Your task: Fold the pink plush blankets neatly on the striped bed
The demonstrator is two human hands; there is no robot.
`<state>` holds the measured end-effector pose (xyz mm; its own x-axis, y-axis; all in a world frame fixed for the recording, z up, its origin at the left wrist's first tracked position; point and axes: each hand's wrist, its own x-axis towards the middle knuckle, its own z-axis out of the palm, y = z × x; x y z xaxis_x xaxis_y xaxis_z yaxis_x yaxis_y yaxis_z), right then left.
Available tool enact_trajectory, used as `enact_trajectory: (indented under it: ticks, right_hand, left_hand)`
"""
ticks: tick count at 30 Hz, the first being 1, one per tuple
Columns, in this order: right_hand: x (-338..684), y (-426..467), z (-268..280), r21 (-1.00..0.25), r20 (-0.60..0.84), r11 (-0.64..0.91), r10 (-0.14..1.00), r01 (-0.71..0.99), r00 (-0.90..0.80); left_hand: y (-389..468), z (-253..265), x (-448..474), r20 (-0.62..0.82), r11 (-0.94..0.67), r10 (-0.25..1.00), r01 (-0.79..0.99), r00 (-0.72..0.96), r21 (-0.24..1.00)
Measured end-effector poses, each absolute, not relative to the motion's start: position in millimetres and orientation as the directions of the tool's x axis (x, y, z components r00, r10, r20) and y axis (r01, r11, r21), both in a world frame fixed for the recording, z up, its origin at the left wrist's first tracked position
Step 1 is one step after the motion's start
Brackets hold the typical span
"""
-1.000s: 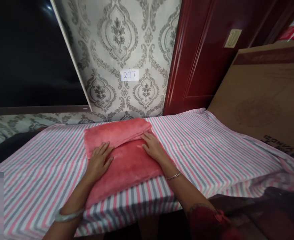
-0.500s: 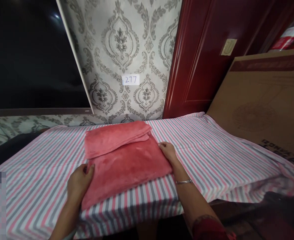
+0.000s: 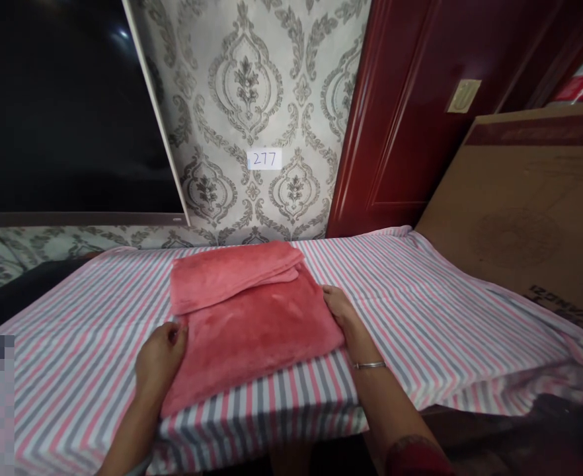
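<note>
A coral-pink plush cloth (image 3: pixel 256 330) lies folded on the striped tablecloth (image 3: pixel 420 317). Its far part is folded over toward me as a flap (image 3: pixel 232 274), whose front edge runs at a slant. Whether it is a blanket or a garment cannot be told. My left hand (image 3: pixel 160 360) pinches the left edge just below the flap, thumb and forefinger together. At the right edge, my right hand (image 3: pixel 338 307) has its fingers closed on the cloth's side; its fingertips are partly hidden. A thin bangle (image 3: pixel 369 365) circles my right wrist.
Behind the table stands a patterned wall with a paper label (image 3: pixel 264 158) reading 277. A large dark screen (image 3: pixel 63 112) hangs at the left. To the right are a dark red door (image 3: pixel 395 119) and a big cardboard box (image 3: pixel 519 198).
My right hand has shifted slightly at the right edge, its fingers more tucked in. My left hand keeps its pinch. The cloth looks nearly the same; the view has moved a little.
</note>
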<state>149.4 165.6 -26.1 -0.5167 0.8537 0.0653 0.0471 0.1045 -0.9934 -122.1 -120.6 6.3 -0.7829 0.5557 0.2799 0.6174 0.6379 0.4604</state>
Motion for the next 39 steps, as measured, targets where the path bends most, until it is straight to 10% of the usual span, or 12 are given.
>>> enact_trajectory:
  ticks: [12, 39]
  right_hand:
    - [127.9, 194.2, -17.9, -0.878, 0.178, 0.369, 0.842, 0.305, -0.509]
    - [76.2, 229.2, -26.6, -0.878, 0.117, 0.339, 0.837, 0.338, -0.535]
  left_hand:
    - [-117.4, 12.7, -121.8, 0.169, 0.599, 0.466, 0.45, -0.869, 0.663]
    - [-79.0, 29.7, -152.1, 0.11, 0.78, 0.596, 0.607, -0.795, 0.153]
